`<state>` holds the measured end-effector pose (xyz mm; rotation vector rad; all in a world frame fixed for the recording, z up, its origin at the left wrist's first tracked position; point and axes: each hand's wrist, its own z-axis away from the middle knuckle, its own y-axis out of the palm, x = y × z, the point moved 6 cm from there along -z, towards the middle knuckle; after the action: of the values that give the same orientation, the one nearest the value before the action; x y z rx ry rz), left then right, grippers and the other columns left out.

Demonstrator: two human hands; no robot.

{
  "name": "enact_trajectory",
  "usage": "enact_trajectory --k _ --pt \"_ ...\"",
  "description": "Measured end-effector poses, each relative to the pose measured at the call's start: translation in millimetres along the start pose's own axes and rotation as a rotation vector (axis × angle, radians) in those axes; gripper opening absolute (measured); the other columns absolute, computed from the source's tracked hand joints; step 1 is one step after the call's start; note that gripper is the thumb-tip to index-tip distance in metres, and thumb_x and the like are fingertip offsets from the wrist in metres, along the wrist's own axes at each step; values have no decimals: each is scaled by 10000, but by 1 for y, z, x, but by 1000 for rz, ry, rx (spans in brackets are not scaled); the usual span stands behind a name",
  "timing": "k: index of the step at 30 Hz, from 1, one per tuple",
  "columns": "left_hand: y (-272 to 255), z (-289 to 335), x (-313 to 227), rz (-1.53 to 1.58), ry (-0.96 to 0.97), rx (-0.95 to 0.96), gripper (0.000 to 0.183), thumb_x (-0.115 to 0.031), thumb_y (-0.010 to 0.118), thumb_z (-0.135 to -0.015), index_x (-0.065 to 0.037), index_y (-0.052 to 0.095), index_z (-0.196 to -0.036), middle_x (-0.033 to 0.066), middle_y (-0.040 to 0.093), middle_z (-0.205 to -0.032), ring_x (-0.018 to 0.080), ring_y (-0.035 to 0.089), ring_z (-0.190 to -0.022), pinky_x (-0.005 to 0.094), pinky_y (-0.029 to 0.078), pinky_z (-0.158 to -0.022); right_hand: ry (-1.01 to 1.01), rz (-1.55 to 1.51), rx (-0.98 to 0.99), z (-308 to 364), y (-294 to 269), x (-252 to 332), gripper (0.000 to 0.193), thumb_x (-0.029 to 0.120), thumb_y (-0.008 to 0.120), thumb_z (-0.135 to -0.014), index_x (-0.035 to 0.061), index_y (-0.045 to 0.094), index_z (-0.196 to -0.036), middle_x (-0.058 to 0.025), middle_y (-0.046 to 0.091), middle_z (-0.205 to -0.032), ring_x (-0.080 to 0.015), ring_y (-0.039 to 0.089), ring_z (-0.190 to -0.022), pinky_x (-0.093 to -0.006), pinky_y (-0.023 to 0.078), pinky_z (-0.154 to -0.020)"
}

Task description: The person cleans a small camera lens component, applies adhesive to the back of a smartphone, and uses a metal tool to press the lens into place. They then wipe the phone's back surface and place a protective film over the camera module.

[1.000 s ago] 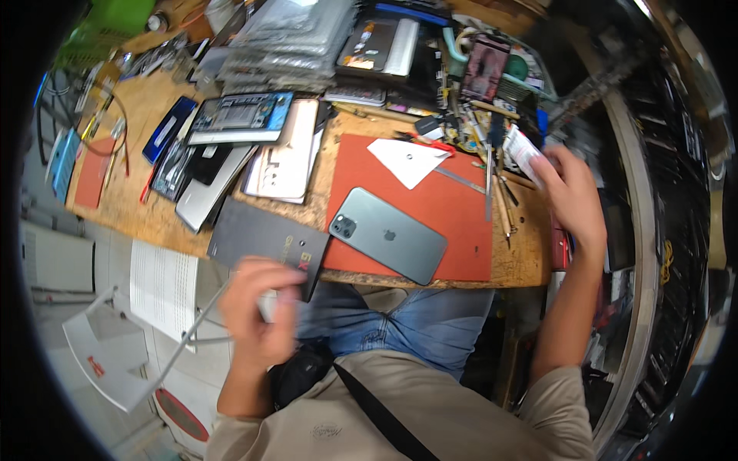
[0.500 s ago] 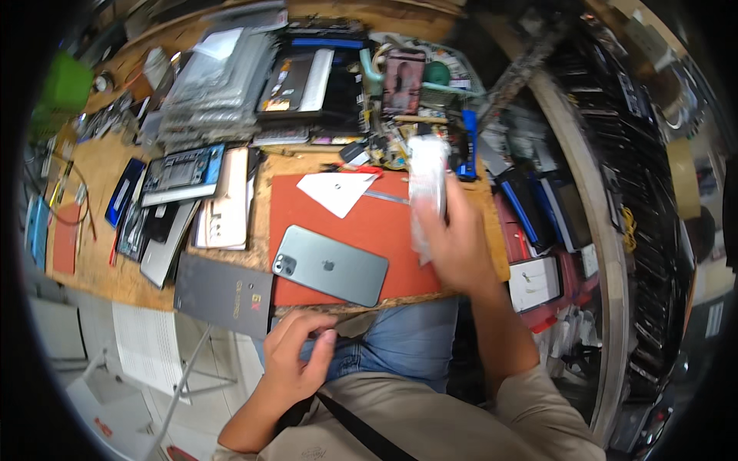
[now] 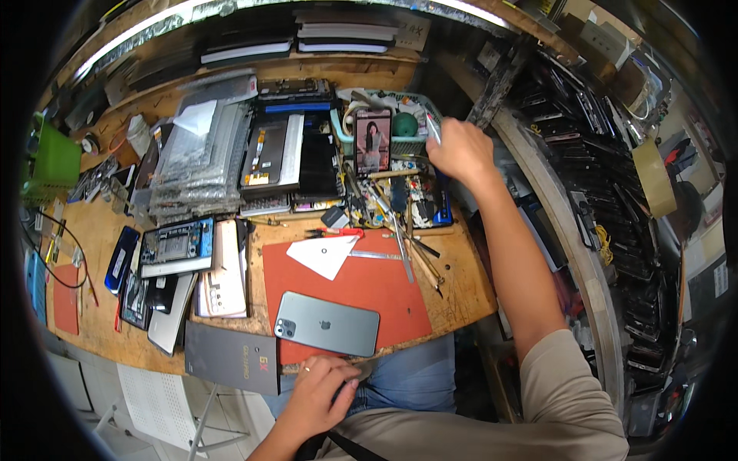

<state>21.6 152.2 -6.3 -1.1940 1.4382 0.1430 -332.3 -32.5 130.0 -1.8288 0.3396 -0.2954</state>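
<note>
Cluttered bench (image 3: 461, 296) is crowding everything: right hand (image 3: 460, 150) is reaching far back, fingers pinched on a thin white piece (image 3: 433, 127) by the basket (image 3: 419, 142). Left hand (image 3: 323, 388), curled, is touching the phone (image 3: 327, 324) at the front edge; 1 nudge could drop it.

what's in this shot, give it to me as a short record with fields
setting: cluttered wooden workbench seen from above
left hand: left hand at the bench's near edge, fingers by the red mat, just below the phone
right hand: right hand stretched to the far side, holding a small thin item beside the green basket
centre: grey-green phone lying back up on the red mat
also on mat: white paper piece
left of mat: dark flat box, opened phones and parts
back: stacks of screens and trays
</note>
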Motion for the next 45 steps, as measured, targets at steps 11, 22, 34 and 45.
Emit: enact_trajectory --k 11,22,34,45 --pt "-7 -5 1 146 -25 82 214 -138 671 -938 -44 665 -1131 149 645 -1142 374 590 -1110 482 437 -958 -76 225 90 -157 42 29 511 495 787 -852 68 768 -1131 -175 741 -1201 -379 720 -1065 -476 571 -906" --pt "34 10 25 71 -132 363 361 -292 629 -897 -124 685 -1212 83 647 -1275 312 584 -1202 514 462 -939 -393 -381 590 -204 155 40 560 208 893 -730 31 633 -1194 -97 706 -1006 -211 646 -871 -365 504 -730" --pt "11 7 22 250 -54 357 379 -196 632 -868 -80 643 -1228 136 577 -1339 337 519 -1273 485 400 -1068 -203 -541 190 -199 88 41 181 167 763 -864 6 691 -826 -98 682 -692 -185 676 -669 -359 527 -628" --pt "6 2 14 231 32 382 370 -125 593 -881 -42 626 -1240 167 558 -1343 363 496 -1292 482 406 -1066 -24 -1087 125 -196 105 31 207 141 775 -878 -44 696 -831 -143 706 -714 -194 741 -717 -353 582 -634"
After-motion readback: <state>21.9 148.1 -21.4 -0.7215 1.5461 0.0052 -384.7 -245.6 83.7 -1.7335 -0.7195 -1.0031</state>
